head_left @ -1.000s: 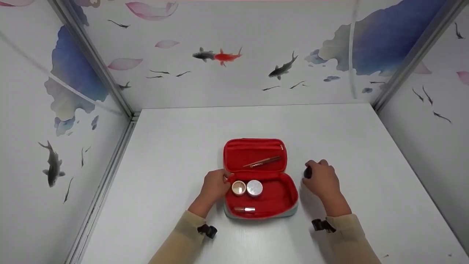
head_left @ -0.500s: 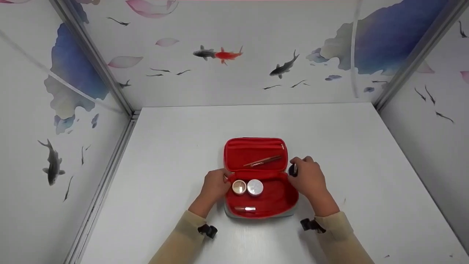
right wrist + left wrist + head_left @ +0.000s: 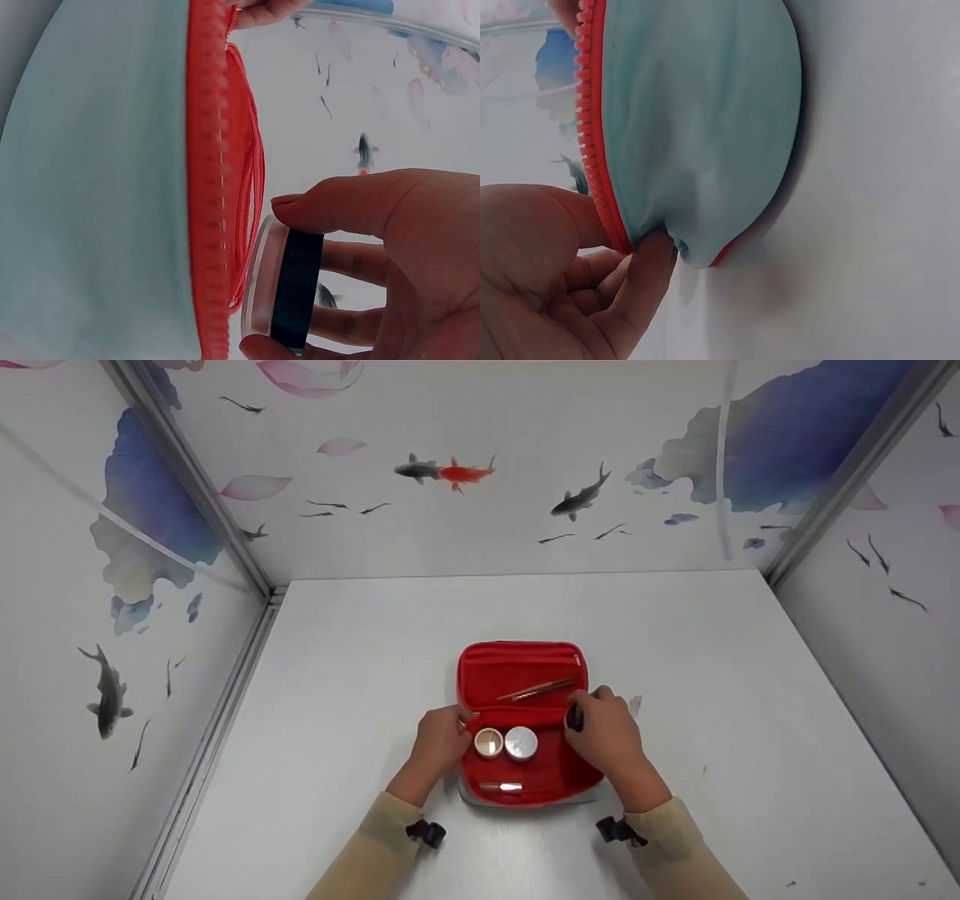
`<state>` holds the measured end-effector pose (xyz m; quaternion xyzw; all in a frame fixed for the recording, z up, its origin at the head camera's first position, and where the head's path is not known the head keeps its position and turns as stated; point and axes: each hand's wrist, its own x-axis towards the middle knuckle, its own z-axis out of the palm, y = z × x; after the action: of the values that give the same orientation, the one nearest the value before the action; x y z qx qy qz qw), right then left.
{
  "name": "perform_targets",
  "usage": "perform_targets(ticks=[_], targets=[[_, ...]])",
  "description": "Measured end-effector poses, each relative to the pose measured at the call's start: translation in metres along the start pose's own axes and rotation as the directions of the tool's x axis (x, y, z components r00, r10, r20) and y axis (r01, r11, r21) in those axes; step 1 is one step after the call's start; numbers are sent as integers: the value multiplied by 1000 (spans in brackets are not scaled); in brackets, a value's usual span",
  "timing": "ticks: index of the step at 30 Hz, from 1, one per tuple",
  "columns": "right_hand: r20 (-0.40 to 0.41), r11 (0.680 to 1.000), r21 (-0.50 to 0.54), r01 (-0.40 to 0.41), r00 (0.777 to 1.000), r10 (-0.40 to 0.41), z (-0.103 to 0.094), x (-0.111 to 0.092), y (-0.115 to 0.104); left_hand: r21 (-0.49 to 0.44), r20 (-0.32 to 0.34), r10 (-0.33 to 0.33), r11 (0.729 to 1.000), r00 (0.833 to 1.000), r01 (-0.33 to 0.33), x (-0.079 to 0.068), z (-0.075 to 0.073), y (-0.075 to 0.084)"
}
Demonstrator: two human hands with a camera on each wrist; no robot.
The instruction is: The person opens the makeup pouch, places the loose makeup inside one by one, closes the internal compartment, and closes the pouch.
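A cosmetic bag [image 3: 544,780], red inside and pale teal outside, lies unfolded on the white table. My left hand [image 3: 442,736] pinches its zippered rim at the left side; the left wrist view shows thumb and finger on the teal fabric [image 3: 705,112]. With my right hand [image 3: 611,739] I hold a small round jar [image 3: 296,285] with a dark lid and clear base, over the bag's right part. In the bag sit a small beige-topped pot [image 3: 488,743], a silver-white round container [image 3: 521,744] and a short tube [image 3: 501,787]. Slim brown sticks [image 3: 536,690] lie in the lid.
The white table [image 3: 360,645] is bordered by white panels [image 3: 510,532] at the back and both sides, printed with fish and petals. Metal frame posts [image 3: 202,487] stand at the corners. A black wrist camera [image 3: 426,834] sits on each sleeve.
My right hand has moved left with the dark-lidded jar, from the table beside the bag to over its right part. My left hand keeps its place on the rim.
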<state>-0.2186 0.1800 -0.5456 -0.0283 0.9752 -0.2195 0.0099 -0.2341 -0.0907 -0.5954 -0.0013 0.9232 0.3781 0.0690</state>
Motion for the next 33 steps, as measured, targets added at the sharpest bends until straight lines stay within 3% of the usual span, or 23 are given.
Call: perform_targets(ticks=[9, 18, 33], targets=[[-10, 999, 7, 32, 999, -32, 6, -3, -6, -2, 5, 10, 1000, 1000, -10, -1, 0, -1], [14, 998, 28, 63, 998, -63, 15, -3, -10, -11, 29, -26, 1000, 999, 26, 0, 1, 1], [73, 999, 23, 44, 996, -45, 31, -4, -12, 3, 20, -17, 1000, 1000, 17, -1, 0, 2]])
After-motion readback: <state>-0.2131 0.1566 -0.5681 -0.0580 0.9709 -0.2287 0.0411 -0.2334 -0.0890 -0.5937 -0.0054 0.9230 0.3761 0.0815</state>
